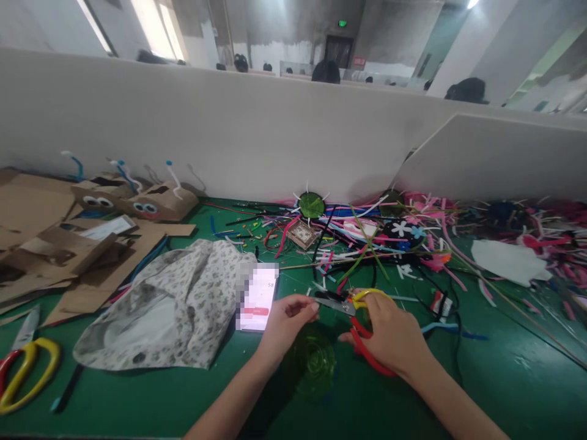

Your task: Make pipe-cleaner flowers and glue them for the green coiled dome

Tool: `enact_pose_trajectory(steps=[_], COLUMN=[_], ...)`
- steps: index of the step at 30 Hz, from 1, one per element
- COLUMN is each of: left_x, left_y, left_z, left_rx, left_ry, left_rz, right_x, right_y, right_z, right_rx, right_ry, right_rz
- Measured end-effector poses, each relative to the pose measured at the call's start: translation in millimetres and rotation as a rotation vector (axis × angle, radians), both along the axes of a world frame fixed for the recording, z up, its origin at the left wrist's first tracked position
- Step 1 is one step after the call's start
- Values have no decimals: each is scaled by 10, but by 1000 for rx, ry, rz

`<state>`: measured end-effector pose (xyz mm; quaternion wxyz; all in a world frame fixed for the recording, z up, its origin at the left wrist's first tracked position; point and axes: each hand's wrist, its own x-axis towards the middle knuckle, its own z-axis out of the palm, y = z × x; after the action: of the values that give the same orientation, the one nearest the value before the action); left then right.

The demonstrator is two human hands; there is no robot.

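My right hand (394, 333) is wrapped around the handles of a pair of scissors (346, 307) with one yellow and one red grip. The scissors' blades point left and are slightly apart. At their tips, my left hand (293, 315) has its thumb and fingertips pinched together; whatever is between them is too small to make out. Below both hands sits a see-through green round piece (314, 360), like the bottom of a plastic bottle. Just left of my left hand lies a lit phone (261, 299), partly blurred.
A patterned grey cloth (174, 305) lies left of the phone. Cut cardboard (87, 269) and a second pair of scissors (30, 366) are farther left. Pipe cleaners (367, 238) in many colours pile up along the white partition (257, 134). White paper (509, 261) lies at right.
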<state>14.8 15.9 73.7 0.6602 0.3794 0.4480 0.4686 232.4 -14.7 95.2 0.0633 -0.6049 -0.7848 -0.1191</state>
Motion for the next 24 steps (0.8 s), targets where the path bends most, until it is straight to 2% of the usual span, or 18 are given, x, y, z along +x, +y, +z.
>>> enact_pose_trajectory(steps=[6, 10, 12, 16, 17, 20, 22, 24], left_x=[-36, -91, -131, -202, -215, -240, -242, -228], left_y=[-12, 6, 15, 17, 15, 3, -14, -41], left_z=[-18, -18, -18, -8, -2, 18, 33, 48], left_rx=[24, 0, 0, -23, -35, -50, -38, -20], left_ry=[1, 31, 31, 8, 0, -12, -10, 3], left_rz=[-129, -104, -86, -42, -31, -21, -32, -53], right_x=[-78, -28, 114, 661, 807, 1034, 899, 542], right_y=[-13, 39, 132, 393, 442, 470, 384, 251], right_z=[79, 160, 218, 246, 227, 156, 129, 121], right_rx=[51, 12, -30, -85, -85, -69, -64, -102], right_ry=[-18, -82, -72, -50, -37, -14, 78, 390], right_rz=[52, 50, -42, -415, -455, -412, -354, -248])
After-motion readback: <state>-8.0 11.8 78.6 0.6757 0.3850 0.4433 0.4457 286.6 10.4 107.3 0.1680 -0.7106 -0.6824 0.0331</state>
